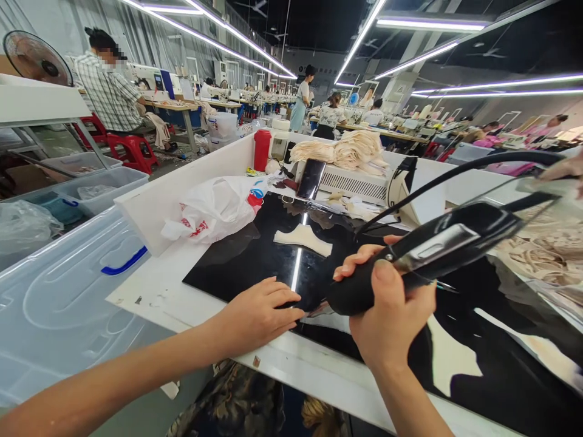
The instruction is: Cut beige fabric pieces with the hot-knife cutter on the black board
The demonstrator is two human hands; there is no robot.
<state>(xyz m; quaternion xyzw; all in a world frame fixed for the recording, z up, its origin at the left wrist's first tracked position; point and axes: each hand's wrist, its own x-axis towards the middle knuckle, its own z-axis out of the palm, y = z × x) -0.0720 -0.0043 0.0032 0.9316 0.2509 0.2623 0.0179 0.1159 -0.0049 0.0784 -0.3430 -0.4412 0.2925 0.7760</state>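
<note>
My right hand [392, 303] is wrapped round a black handheld device [437, 249] with a cable at its far end, tilted over the glossy black sheet [237, 255]. My left hand [264, 309] lies with fingers stretched out near the front edge of that sheet, to the left of the device. Beyond my hands a cream fabric piece [303, 239] lies flat. Another cream piece [450, 355] is on the black surface to the right. The front end of the device hides part of what lies beneath it.
A white plastic bag [218, 206] sits back left. Behind the sheet are a phone [312, 178], stacked fabric [341, 149] and a red container [262, 150]. Clear bins [68, 303] stand left. Across the room a person [109, 85] sits. Another hand [567, 170] shows at far right.
</note>
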